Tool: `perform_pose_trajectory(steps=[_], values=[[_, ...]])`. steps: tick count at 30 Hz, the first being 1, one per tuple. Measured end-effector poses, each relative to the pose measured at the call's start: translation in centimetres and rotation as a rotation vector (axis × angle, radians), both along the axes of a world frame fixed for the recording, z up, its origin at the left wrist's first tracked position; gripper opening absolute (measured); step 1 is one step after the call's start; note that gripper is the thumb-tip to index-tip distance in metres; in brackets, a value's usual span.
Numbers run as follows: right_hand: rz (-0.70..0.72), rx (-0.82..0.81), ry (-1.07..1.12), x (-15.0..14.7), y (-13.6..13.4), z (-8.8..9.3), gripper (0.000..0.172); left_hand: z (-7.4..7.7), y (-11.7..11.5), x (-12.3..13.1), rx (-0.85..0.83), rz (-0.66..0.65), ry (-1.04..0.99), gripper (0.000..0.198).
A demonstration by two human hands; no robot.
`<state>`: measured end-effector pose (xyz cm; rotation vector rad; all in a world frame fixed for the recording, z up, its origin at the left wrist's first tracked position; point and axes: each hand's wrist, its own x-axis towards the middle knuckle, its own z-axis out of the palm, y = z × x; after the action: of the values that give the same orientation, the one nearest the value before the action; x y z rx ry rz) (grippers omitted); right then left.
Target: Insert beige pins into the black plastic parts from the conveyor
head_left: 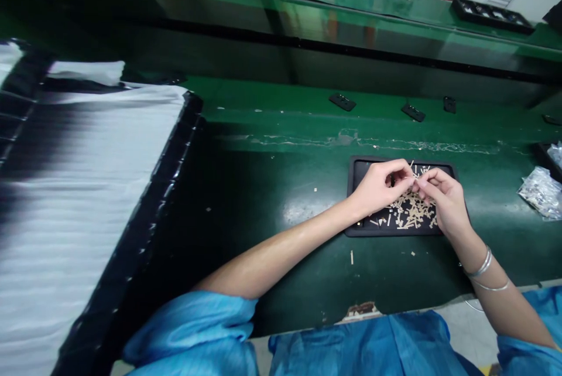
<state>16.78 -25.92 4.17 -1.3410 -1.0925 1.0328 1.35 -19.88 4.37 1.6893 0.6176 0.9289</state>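
Note:
Over a shallow black tray [364, 229], my left hand [389, 183] and my right hand [443, 194] meet fingertip to fingertip. Both hands are closed in a pinch. Whatever lies between the fingertips is too small to name. Below them, a heap of small beige strips [410, 212] is scattered across the tray floor. The hands cover part of the heap and of the tray's far rim. A bracelet circles my right wrist.
Left of me stands a black crate [171, 147] with white sheeting [100, 147]. Small black parts [342, 102] lie along the back of the green table [272, 188]. At the right is a clear plastic bag [542, 191] of small parts. A loose strip [352, 257] lies before the tray.

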Motion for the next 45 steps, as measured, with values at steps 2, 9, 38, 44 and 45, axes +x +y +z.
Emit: perform_pose_trajectory(steps=[2,9,38,44,45], values=[[-0.004,-0.009,0.098,-0.2,0.0,0.1,0.017,0.1,0.0,0.0,-0.025,-0.028,-0.002,0.012],[-0.036,0.034,0.105,-0.4,-0.1,0.0,0.017,0.4,-0.1,-0.1,-0.039,-0.109,0.04,0.016],[-0.12,0.558,-0.946,-0.6,-0.4,0.9,0.01,-0.1,-0.1,-0.2,0.096,-0.084,0.209,0.017],[-0.092,0.555,-0.918,-0.5,-0.3,0.9,0.01,0.1,-0.1,-0.2,0.09,-0.066,0.222,0.018],[-0.089,0.557,-0.919,-0.5,-0.3,0.9,0.009,0.0,-0.1,-0.2,0.117,-0.064,0.239,0.018]])
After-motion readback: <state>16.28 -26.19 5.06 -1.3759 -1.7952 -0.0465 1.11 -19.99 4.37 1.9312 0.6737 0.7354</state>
